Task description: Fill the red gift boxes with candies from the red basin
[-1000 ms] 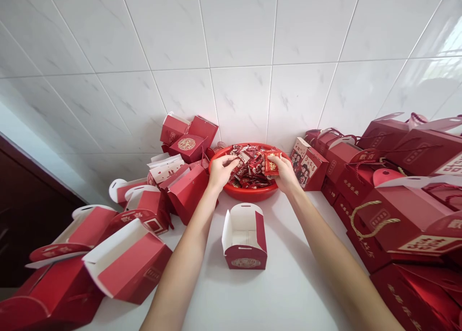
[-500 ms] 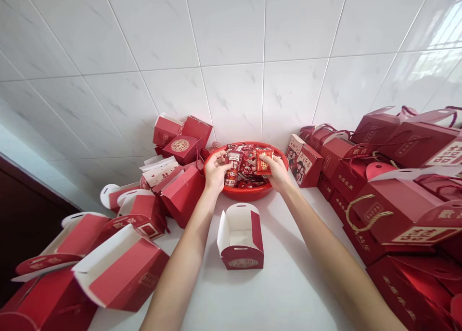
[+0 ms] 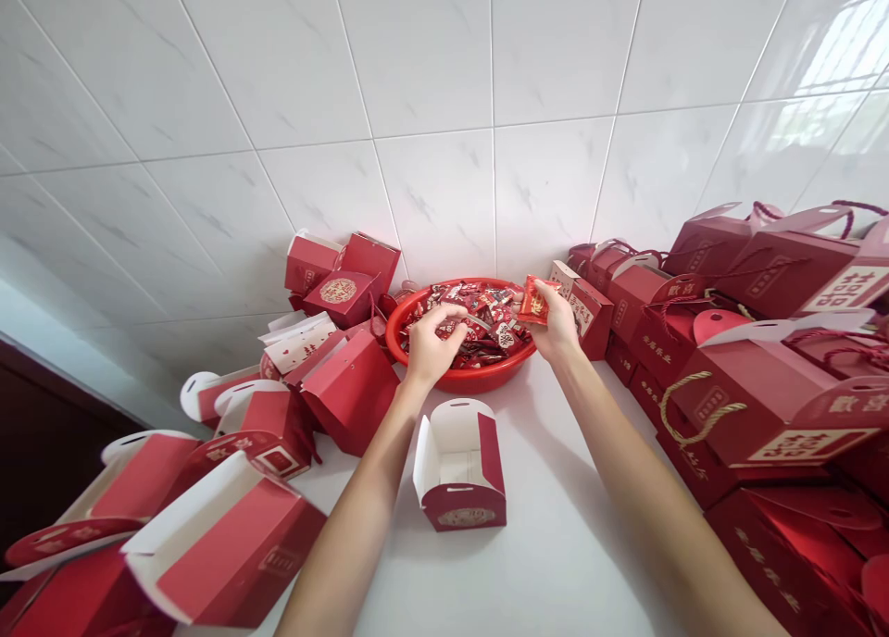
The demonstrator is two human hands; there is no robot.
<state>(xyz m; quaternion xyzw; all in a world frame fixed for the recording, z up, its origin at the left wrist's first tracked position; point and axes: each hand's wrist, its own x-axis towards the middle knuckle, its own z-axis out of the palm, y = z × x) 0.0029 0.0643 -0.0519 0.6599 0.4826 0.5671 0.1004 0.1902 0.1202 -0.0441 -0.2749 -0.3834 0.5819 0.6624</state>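
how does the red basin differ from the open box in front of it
The red basin is rounded; the open box is angular. The basin is bright red, the box darker red outside, white inside. The basin holds heaped packets; the box shows none inside. Both are open-topped and stand on the white table.

Can barely make out the thin packet (image 3: 478, 322) in the left hand (image 3: 434, 345), seen edge-on. Cannot read the whole print on the red packet (image 3: 536, 299), partly covered by the right hand (image 3: 557, 327). Cannot tell apart most wrappers (image 3: 506, 334) heaped in the basin (image 3: 479, 380), too small to read. Cannot see all of the picture box (image 3: 590, 308), partly behind the right hand. Cannot follow the forearms (image 3: 361, 517) past the bottom edge, nor the stacked boxes (image 3: 764, 392) past the right.
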